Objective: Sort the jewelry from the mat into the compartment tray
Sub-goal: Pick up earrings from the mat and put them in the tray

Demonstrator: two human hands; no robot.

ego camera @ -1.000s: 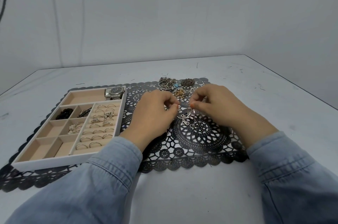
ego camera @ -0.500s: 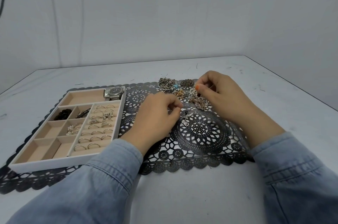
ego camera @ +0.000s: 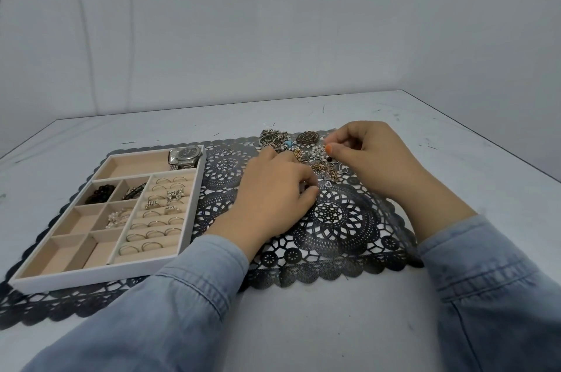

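A loose jewelry pile (ego camera: 321, 167) of chains and charms lies at the far middle of the black lace mat (ego camera: 343, 238). My right hand (ego camera: 373, 156) reaches into the pile, thumb and forefinger pinching a small piece at its top. My left hand (ego camera: 273, 192) rests on the mat with fingers curled; nothing shows in it. A small silver charm (ego camera: 328, 184) lies just past its fingertips. The white compartment tray (ego camera: 194, 201) sits to the left, holding a watch (ego camera: 185, 156), several rings in the padded rows, and dark and silver pieces in small cells.
A round bronze brooch (ego camera: 308, 137) and a tangle of silver chains (ego camera: 273, 138) lie at the mat's far edge. A thin ring (ego camera: 227, 151) sits on the mat near the tray. The grey table ends at a wall behind and drops off at right.
My right hand let go of the silver charm near the mat's centre and moved up to the pile. The charm now lies on the mat. My left hand barely moved.
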